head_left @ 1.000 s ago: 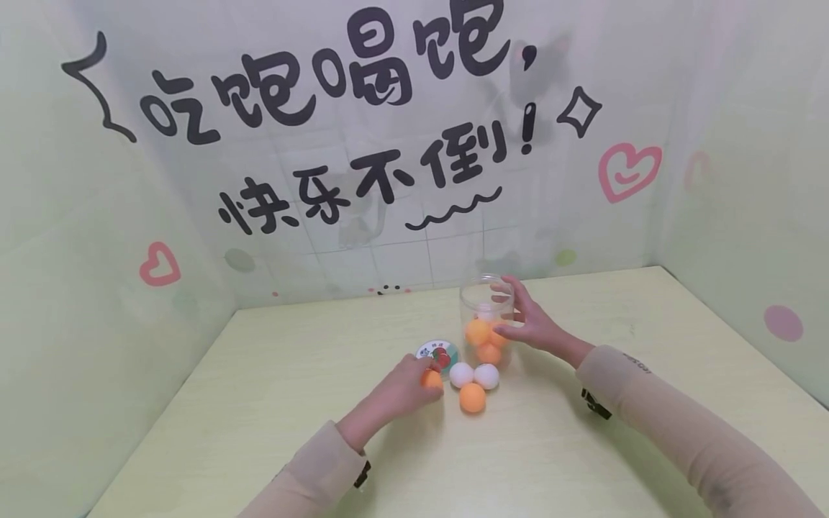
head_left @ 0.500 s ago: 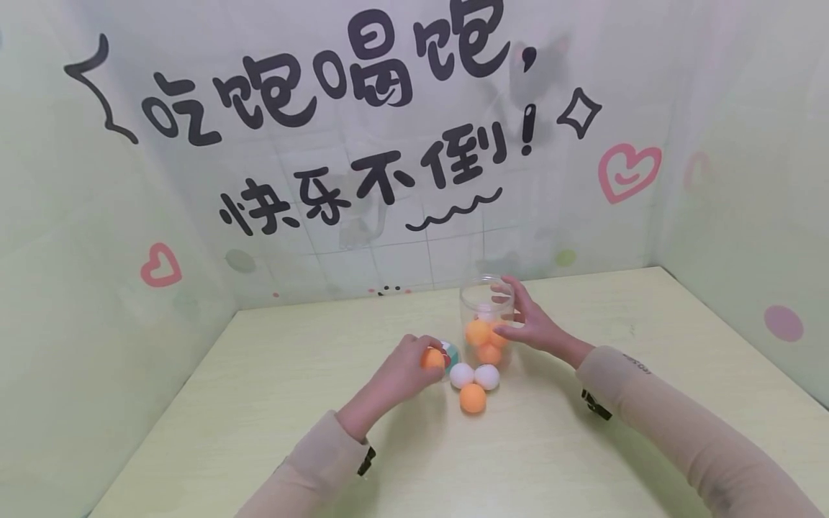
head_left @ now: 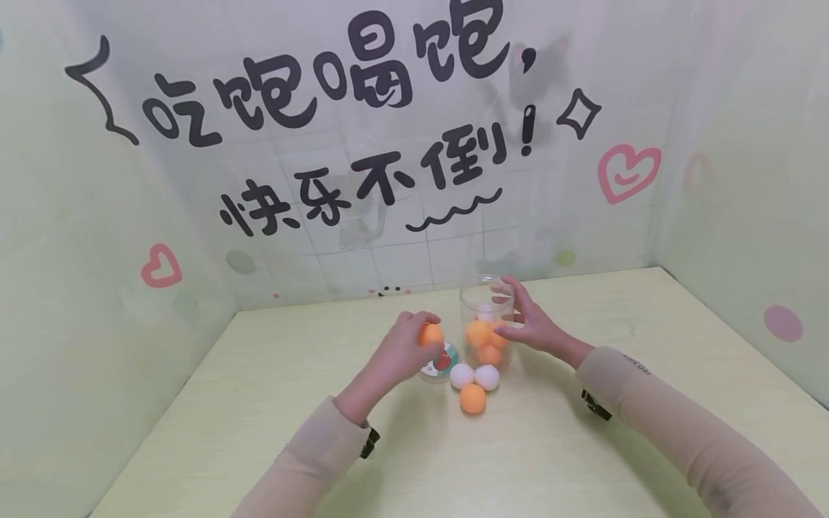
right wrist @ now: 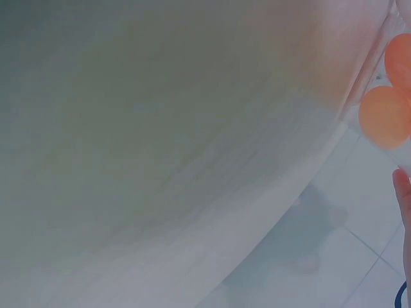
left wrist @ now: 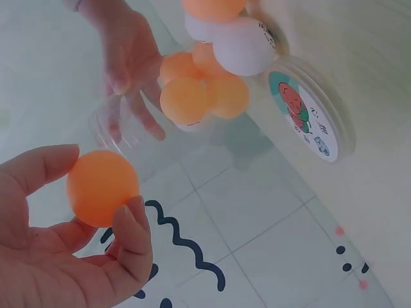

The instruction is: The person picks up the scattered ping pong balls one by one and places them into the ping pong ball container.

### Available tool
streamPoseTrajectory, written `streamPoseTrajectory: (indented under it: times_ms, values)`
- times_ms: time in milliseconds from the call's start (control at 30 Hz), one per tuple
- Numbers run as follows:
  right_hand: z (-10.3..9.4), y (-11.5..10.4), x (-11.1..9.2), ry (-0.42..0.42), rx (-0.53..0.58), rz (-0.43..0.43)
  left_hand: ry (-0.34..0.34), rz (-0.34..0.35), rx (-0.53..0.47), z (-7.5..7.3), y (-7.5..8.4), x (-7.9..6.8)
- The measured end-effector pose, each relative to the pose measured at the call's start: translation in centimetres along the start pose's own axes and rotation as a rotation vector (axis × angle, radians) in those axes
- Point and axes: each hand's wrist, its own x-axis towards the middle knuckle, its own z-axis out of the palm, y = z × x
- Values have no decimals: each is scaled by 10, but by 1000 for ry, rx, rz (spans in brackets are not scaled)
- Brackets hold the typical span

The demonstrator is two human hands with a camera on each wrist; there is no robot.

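My left hand point(head_left: 400, 351) pinches an orange ping-pong ball point(head_left: 431, 335) above the table, left of a clear plastic jar point(head_left: 475, 308). In the left wrist view thumb and fingers hold that orange ball point(left wrist: 103, 189) from its sides. The upright jar contains several orange balls point(head_left: 478, 332) and at least one white ball. My right hand point(head_left: 539, 321) grips the jar from its right side, thumb in front and fingers behind. Only a fingertip point(right wrist: 402, 186) of it shows at the right wrist view's edge. Below the held ball lies a round lid point(head_left: 440, 364) with a strawberry-like picture.
Two white balls point(head_left: 462, 376) and one orange ball point(head_left: 473, 398) lie together on the pale wooden table point(head_left: 272, 417), in front of the jar. A printed curtain point(head_left: 311, 180) hangs behind the table, with similar sheets at both sides.
My left hand has lifted the orange ball from the table and carried it up and away from me, uncovering more of the lid. The right hand and jar have stayed put.
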Motion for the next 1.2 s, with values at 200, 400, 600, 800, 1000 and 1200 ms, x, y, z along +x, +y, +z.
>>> streamPoseTrajectory:
  times_ms: [200, 400, 600, 800, 1000, 1200]
  values:
    - [0, 1, 0, 1, -3, -2, 40, 23, -12, -4, 7, 4]
    - [0, 1, -1, -3, 5, -5, 76, 53, -27, -8, 13, 10]
    - [1, 1, -1, 0, 10, -3, 106, 50, -32, -11, 15, 17]
    - [1, 1, 0, -2, 3, -5, 120, 38, -50, -12, 20, 24]
    - [0, 2, 0, -4, -8, 2, 158, 66, -24, -11, 30, 32]
    - [-1, 0, -1, -6, 2, 8, 166, 104, -22, -10, 43, 41]
